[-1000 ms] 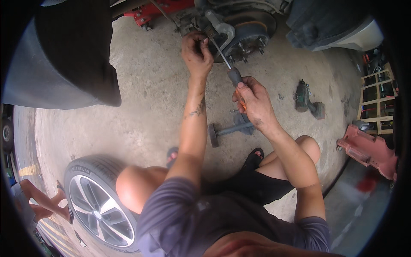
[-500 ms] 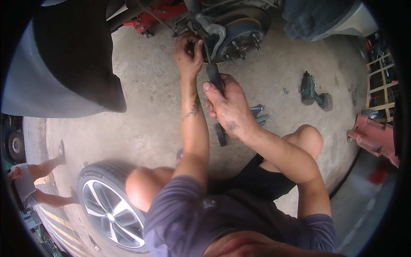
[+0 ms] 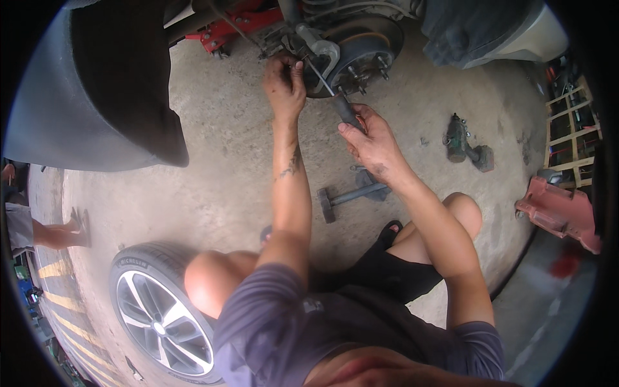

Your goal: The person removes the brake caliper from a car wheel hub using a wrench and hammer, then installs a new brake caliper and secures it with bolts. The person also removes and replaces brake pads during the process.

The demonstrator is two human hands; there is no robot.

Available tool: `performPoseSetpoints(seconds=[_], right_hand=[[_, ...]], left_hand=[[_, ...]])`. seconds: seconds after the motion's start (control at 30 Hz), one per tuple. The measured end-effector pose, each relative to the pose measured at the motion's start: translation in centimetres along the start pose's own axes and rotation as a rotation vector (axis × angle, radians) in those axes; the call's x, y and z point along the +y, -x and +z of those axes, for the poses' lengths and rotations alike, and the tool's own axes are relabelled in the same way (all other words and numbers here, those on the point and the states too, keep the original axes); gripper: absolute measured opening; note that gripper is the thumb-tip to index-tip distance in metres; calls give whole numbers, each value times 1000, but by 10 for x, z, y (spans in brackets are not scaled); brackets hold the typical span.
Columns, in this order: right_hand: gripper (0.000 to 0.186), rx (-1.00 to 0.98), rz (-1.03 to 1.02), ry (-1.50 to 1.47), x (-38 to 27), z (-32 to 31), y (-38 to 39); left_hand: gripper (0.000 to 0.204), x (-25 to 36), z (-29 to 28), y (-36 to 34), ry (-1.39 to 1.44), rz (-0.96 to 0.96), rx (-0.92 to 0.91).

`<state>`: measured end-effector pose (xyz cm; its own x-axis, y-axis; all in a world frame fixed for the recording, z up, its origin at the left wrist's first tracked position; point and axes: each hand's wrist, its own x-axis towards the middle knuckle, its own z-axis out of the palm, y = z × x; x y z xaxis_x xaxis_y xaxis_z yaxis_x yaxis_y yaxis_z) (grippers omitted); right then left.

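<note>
Diagonally, a screwdriver slants forward and left from my right hand, which grips its handle. Beyond, nearer the tip, my left hand curls, contents unclear, left of the brake disc.

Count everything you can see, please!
Straight metal screwdriver: one, silver and dark, upper centre
Round studded metal hub: one, dark grey, top
Long metal hammer: one, grey, floor centre
Chunky power tool: one, dark green, floor right
Round spoked wheel: one, silver and black, lower left
Angular metal frame: one, red, top
Bent panel: one, pinkish, right edge
Slatted wooden rack: one, pale, right edge
Curved car panels: two, grey, upper left and right
Another person: one, grey shorts, left edge
Left grip: one, bare, left of hub
Right grip: one, bare, around screwdriver
Cloth shirt: one, purplish, bottom
</note>
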<state>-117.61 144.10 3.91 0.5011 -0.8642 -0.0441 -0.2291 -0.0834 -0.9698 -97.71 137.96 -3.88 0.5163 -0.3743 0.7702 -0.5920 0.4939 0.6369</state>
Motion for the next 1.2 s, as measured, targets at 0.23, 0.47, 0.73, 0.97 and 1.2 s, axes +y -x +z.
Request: performPoseSetpoints(seconds=[0.23,0.47,0.73,0.97,1.2], right_hand=[[21,-4,207,-556,-35,47,3],[22,-36,288,-479,-38,14,1],[24,-6,185,-413,-31,27,-4],[42,22,-254,345,10,10,-19],[41,-73,259,-120,-6,4,11]], left_hand=[[9,5,10,8,98,-64,104],[10,12,-1,4,80,-42,28],[9,6,4,8,152,-76,81],[8,-14,0,20,277,-174,219],[18,-21,-34,20,285,-686,-17]])
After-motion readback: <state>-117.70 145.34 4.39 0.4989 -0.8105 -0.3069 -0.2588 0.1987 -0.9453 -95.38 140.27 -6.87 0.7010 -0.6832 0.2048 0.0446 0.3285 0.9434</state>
